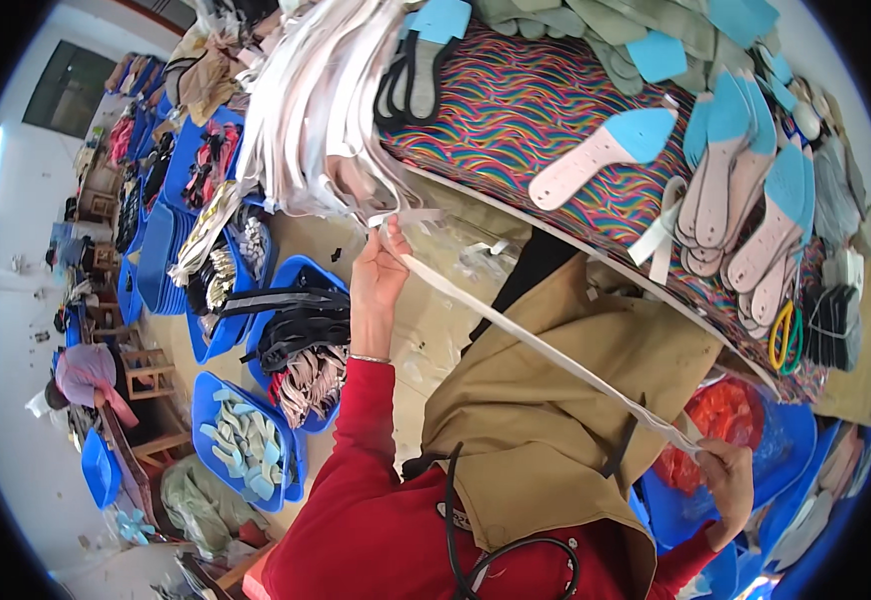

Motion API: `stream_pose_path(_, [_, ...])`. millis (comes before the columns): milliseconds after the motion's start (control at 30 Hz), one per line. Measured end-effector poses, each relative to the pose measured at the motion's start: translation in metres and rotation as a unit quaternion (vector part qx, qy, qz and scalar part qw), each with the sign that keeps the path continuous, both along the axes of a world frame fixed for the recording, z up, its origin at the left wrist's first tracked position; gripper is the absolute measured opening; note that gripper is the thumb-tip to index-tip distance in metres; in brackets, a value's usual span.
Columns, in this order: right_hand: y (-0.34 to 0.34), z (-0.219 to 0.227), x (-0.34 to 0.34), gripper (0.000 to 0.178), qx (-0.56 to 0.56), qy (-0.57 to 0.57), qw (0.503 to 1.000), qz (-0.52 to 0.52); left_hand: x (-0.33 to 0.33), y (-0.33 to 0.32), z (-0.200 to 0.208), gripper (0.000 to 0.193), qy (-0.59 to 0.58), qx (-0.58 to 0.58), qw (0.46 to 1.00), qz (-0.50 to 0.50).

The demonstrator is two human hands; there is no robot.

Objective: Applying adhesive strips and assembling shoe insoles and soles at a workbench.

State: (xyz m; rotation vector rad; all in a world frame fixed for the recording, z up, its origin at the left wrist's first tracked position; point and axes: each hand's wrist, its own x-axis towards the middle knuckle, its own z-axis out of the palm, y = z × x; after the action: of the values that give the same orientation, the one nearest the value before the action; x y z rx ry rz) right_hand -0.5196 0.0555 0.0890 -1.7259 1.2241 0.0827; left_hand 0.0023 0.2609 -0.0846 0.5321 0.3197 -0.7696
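Observation:
A long, narrow off-white strap (546,345) stretches taut across my lap, from the table's edge down to the lower right. My left hand (381,270) pinches its upper end, right beside the hanging ends of a thick bundle of white and pale pink straps (321,110). Closed around the strap's other end is my right hand (726,480), near a blue basket at my right side. Blue-and-pale insole pieces (606,155) lie on the table, apart from both hands.
The table has a colourful wavy-patterned cover (516,90). Stacked insoles (726,190), scissors with yellow and green handles (786,338) and grey-green pieces (606,40) lie on it. Blue baskets (218,470) of cut parts stand at my left. Another person (91,375) is farther left.

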Motion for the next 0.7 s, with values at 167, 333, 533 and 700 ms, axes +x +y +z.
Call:
stream_pose_path(167, [-0.035,-0.033,-0.011,0.015,0.016,0.12,0.991,0.063,0.007,-0.001,0.005,0.033,-0.007,-0.065,0.998,-0.018])
stream_pose_path(333, [-0.024,-0.051,0.06,0.018,-0.257,0.009,0.941,0.221,-0.052,-0.019,0.03,0.048,-0.225,0.087,0.963,-0.12])
stream_pose_path(533, [0.001,-0.069,0.234,0.022,0.048,-0.311,0.948,0.051,-0.152,-0.059,0.069,0.052,-0.289,0.115,0.927,-0.209])
stream_pose_path(700, [0.0,-0.077,0.283,0.02,0.176,-0.379,0.908,-0.038,-0.17,-0.075,0.083,0.049,-0.346,0.116,0.891,-0.271])
